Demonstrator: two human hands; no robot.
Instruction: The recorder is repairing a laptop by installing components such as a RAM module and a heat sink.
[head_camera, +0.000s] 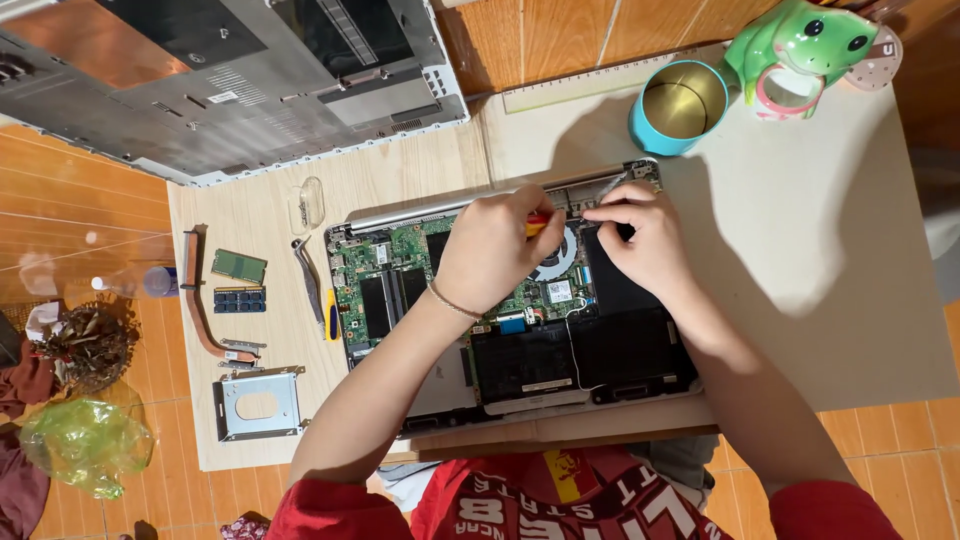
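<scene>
An opened laptop (420, 285) lies on a low wooden table (270, 195), its green circuit board, fan (556, 258) and black battery (525, 365) exposed. My left hand (492, 250) is closed around a screwdriver with a red and yellow handle (537, 224), held over the fan near the hinge. My right hand (645, 240) rests beside it, fingertips pinching at the same spot by the hinge. The screwdriver tip is hidden under the fingers.
To the left lie two memory modules (239, 282), a copper heat pipe (197, 300), a metal drive bracket (258, 404), tweezers (312, 282) and a small clear bag (307, 204). The removed bottom cover (230, 80) lies top left. A blue cup (680, 105) and green frog tape holder (800, 50) stand behind.
</scene>
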